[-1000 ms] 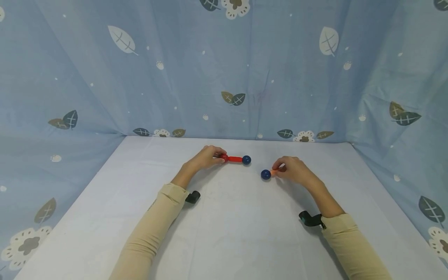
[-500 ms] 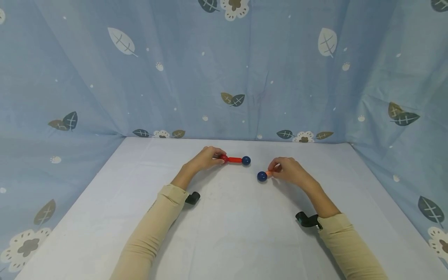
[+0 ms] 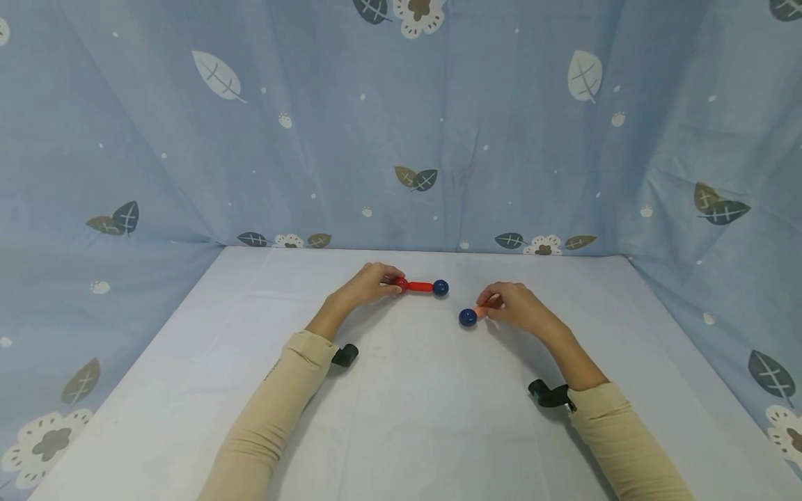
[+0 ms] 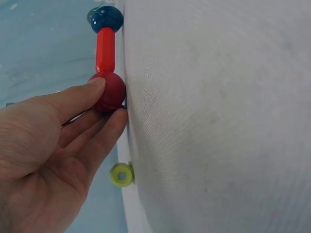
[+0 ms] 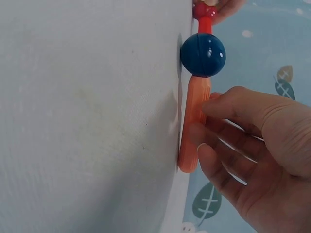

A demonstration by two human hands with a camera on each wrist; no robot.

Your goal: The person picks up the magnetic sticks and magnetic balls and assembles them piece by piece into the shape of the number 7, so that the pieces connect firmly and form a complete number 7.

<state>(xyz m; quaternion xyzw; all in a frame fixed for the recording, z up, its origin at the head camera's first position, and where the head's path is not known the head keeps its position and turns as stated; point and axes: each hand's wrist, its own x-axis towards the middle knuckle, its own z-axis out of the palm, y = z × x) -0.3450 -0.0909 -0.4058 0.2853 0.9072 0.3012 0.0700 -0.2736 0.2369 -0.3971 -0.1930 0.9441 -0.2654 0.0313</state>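
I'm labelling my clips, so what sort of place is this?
Probably a makeshift recording booth: patterned blue cloth hangs behind a white-covered table, with black wrist cameras in view.

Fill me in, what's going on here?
A person is handling two toy-like pieces over a white table. The left hand grips the red ball of one piece, whose red rod ends in a blue ball. The right hand pinches an orange rod with a second blue ball at its tip. The two pieces are apart.
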